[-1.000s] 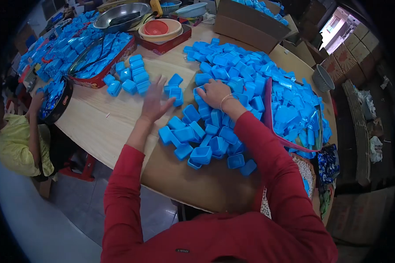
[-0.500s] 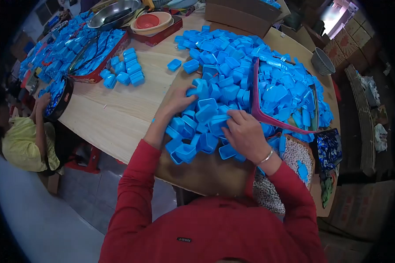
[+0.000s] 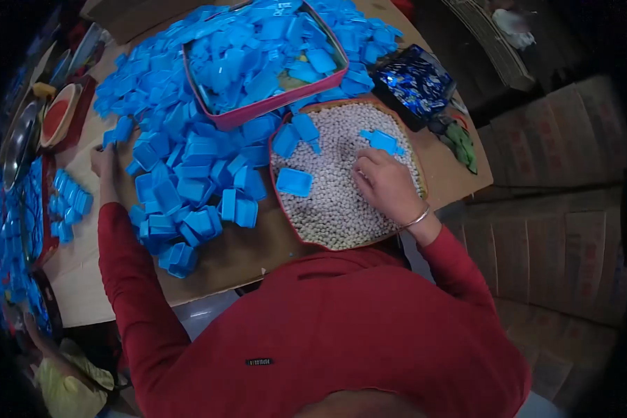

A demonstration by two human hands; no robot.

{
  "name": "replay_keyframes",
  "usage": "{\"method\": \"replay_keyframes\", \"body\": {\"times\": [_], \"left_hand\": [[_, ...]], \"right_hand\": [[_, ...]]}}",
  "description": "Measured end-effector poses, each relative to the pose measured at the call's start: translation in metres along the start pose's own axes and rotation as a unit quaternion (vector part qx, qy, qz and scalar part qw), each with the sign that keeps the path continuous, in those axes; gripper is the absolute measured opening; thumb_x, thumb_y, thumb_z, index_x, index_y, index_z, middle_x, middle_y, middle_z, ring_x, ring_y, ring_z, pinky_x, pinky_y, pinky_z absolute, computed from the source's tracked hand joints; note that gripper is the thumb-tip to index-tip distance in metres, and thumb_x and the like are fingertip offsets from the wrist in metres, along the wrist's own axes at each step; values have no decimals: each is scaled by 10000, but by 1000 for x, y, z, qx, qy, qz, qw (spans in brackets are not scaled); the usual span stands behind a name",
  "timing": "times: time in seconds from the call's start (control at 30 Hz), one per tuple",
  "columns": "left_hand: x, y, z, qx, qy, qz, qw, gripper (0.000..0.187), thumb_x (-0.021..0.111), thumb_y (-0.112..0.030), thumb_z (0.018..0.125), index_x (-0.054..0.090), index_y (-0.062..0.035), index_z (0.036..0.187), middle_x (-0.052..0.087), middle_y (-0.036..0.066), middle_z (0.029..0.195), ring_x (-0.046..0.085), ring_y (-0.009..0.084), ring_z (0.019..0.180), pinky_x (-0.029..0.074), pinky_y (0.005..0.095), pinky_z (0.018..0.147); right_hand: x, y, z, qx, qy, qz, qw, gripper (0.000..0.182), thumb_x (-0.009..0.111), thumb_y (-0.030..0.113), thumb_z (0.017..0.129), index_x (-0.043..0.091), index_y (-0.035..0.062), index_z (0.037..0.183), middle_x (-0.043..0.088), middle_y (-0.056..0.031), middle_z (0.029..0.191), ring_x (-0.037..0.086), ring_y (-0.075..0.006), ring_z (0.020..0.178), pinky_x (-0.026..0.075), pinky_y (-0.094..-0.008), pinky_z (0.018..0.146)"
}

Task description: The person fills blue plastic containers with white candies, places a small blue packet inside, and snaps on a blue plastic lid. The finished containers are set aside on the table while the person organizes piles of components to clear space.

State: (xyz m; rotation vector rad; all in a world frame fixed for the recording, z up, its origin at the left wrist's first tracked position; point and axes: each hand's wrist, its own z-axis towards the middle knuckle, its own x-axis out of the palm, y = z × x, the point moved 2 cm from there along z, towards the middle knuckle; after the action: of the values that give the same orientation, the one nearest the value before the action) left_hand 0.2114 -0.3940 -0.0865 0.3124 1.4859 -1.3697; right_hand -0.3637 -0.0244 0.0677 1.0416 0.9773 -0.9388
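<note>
My left hand (image 3: 103, 161) is at the left side of a heap of small blue plastic boxes (image 3: 198, 171), fingers closed on one blue plastic box (image 3: 122, 129). A tray of small white round beads (image 3: 334, 216) lies in front of me on the right. Over these beads my right hand (image 3: 389, 187) is bent down with its fingers pinched together; whatever is between the fingertips is hidden. Just beyond that hand lies a flat blue plastic piece (image 3: 382, 142). More blue pieces (image 3: 294, 182) rest on the beads at the tray's left.
Behind the beads stands a pink-rimmed tray (image 3: 279, 104) full of blue plastic parts. A dark box of shiny blue wrapped pieces (image 3: 414, 83) sits at right, near a green cloth (image 3: 461, 143). Cardboard cartons (image 3: 557, 244) are stacked beyond the table. Another person's sleeve (image 3: 70, 386) shows lower left.
The view has swung to the right. My right hand has left the blue boxes and moved to the beads. My left hand has moved to the heap's left edge.
</note>
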Motion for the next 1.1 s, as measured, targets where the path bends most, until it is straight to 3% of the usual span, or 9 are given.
{"method": "replay_keyframes", "body": {"times": [0.23, 0.33, 0.43, 0.53, 0.6, 0.7, 0.83, 1.0, 1.1], "left_hand": [[-46, 4, 23, 17, -199, -119, 973, 311, 593, -155, 767, 652, 17, 1019, 671, 202, 972, 673, 327, 759, 533, 401, 716], [-102, -73, -68, 30, -13, -425, 905, 302, 489, -79, 878, 582, -15, 1157, 632, 131, 1037, 673, 204, 766, 544, 301, 647], [-130, -168, -237, 49, 262, -383, 884, 281, 456, -51, 910, 591, -33, 1155, 631, 73, 1025, 642, 168, 909, 534, 279, 683], [-121, -234, -395, -69, 520, -572, 631, 256, 488, -18, 901, 592, -22, 1136, 632, 100, 1064, 638, 198, 960, 527, 335, 845], [-102, -249, -447, -4, 543, -593, 594, 259, 492, 12, 882, 589, -9, 1120, 633, 135, 1121, 635, 209, 986, 510, 347, 887], [-82, -257, -479, 129, 505, -570, 635, 231, 503, 23, 888, 599, -17, 1094, 648, 151, 1098, 626, 202, 995, 500, 321, 863], [-68, -264, -498, 106, 466, -452, 753, 339, 453, 52, 856, 581, -7, 1163, 629, 99, 1110, 609, 162, 1001, 512, 306, 841], [-65, -276, -515, -82, 581, -437, 681, 330, 458, -33, 877, 556, 24, 1187, 585, 109, 1178, 610, 190, 1002, 540, 340, 839], [-56, -275, -521, -145, 574, -509, 624, 360, 443, -48, 879, 532, 42, 1215, 581, 116, 1167, 615, 224, 1010, 550, 362, 845]], "right_hand": [[11, -24, -54, 91, 49, 46, 994, 415, 657, 264, 835, 579, 63, 1190, 544, -164, 1256, 530, -356, 1116, 469, -407, 917], [12, -23, -49, 64, 51, 96, 992, 402, 688, 196, 809, 583, 68, 1175, 563, -154, 1175, 545, -352, 1081, 478, -402, 888], [14, -39, -43, 67, 62, 203, 975, 307, 689, 67, 772, 609, 48, 1068, 584, -133, 1056, 596, -324, 967, 495, -375, 812], [20, -53, -36, 65, 61, 274, 958, 215, 682, 8, 752, 633, 25, 960, 604, -116, 954, 611, -276, 849, 487, -336, 739], [25, -63, -35, 78, 65, 321, 942, 165, 702, 14, 744, 653, 26, 901, 615, -77, 877, 598, -191, 779, 469, -286, 691], [28, -73, -37, 87, 73, 364, 924, 150, 712, 60, 728, 667, 21, 866, 616, -83, 813, 590, -180, 710, 471, -296, 661], [19, -79, -40, 104, 70, 422, 898, 141, 715, 79, 738, 675, 13, 856, 647, -66, 797, 578, -128, 679, 472, -278, 640], [-17, -53, -39, -15, 44, 397, 917, 144, 707, 28, 748, 668, 25, 886, 616, -51, 830, 603, -149, 711, 475, -259, 637], [-5, -37, -40, -104, 16, 355, 929, 229, 679, 9, 755, 632, 41, 976, 584, -113, 951, 614, -278, 854, 508, -335, 726]]}}
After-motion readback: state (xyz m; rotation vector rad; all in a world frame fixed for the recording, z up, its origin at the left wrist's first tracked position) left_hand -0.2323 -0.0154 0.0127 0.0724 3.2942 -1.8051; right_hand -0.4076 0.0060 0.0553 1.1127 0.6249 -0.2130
